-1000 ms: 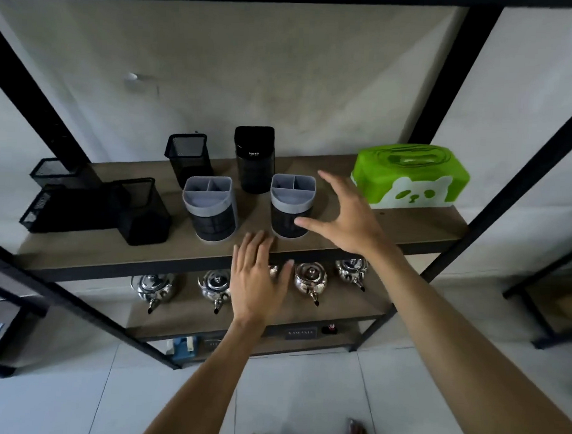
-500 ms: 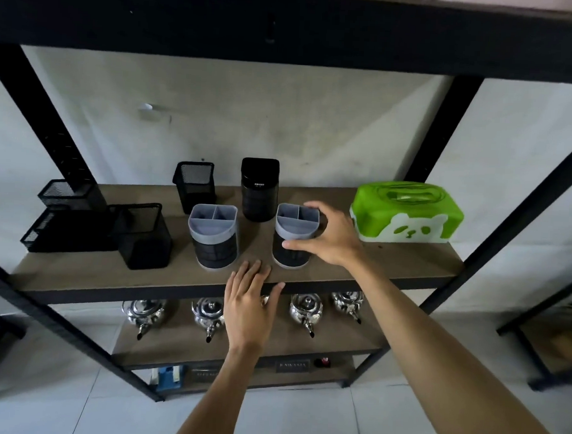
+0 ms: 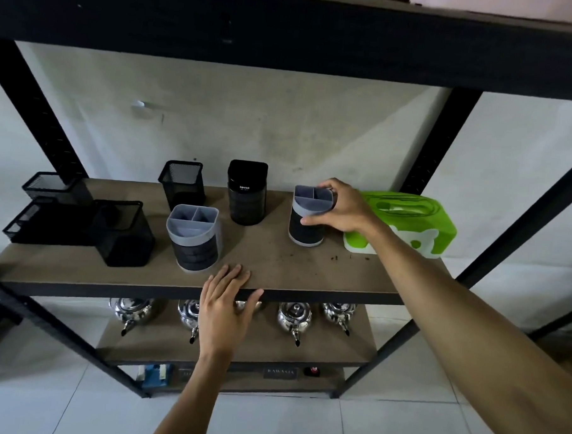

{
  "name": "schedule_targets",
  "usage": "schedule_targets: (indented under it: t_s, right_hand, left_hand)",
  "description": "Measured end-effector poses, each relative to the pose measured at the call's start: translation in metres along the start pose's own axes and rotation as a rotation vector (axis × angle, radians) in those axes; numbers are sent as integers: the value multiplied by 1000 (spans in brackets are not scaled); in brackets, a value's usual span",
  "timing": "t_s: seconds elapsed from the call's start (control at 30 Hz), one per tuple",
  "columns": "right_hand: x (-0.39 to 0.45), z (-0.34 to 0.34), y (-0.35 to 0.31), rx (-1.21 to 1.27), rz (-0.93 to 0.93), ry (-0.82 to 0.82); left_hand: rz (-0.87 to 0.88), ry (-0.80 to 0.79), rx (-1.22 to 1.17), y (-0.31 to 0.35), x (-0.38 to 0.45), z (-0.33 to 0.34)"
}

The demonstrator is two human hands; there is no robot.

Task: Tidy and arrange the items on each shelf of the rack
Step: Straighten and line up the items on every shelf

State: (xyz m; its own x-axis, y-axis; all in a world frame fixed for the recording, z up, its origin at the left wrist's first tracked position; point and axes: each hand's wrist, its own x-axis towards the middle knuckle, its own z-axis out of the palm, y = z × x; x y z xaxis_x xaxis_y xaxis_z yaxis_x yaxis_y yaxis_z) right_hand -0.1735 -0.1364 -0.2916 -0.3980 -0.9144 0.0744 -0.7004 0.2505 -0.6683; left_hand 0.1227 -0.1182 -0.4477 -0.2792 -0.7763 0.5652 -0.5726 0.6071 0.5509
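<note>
My right hand point(image 3: 342, 207) grips a grey-topped black pen holder point(image 3: 305, 229) that stands on the brown shelf board point(image 3: 292, 266), right beside the green tissue box point(image 3: 412, 222). A second grey-topped holder point(image 3: 194, 237) stands left of centre near the front. My left hand point(image 3: 225, 307) lies flat on the shelf's front edge with fingers spread, holding nothing. Behind stand a tall black container point(image 3: 247, 191) and a black mesh pen cup point(image 3: 183, 184). Another mesh cup point(image 3: 124, 232) and stacked mesh trays point(image 3: 45, 213) sit at the left.
Several shiny metal teapots point(image 3: 295, 319) line the shelf below. Black rack posts point(image 3: 33, 107) rise at both sides, and a black shelf beam point(image 3: 286, 30) runs overhead. Small boxes point(image 3: 155, 373) sit on the lowest shelf above the white tiled floor.
My right hand closed on the right grey-topped holder and shifted it rightward to the green box. My left hand came to rest on the shelf edge. The view tilted up.
</note>
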Motion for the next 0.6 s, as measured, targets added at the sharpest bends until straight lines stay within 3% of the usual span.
schedule_targets:
  t_s: [0.43,0.6]
  right_hand:
    - [-4,7,11,34,-27,-45]
    - [9,-5,-15,-14,-132,-41]
  left_hand:
    - [-64,-63,-10,7,0,-6]
    - [-77,-88,-14,8,-1,-8]
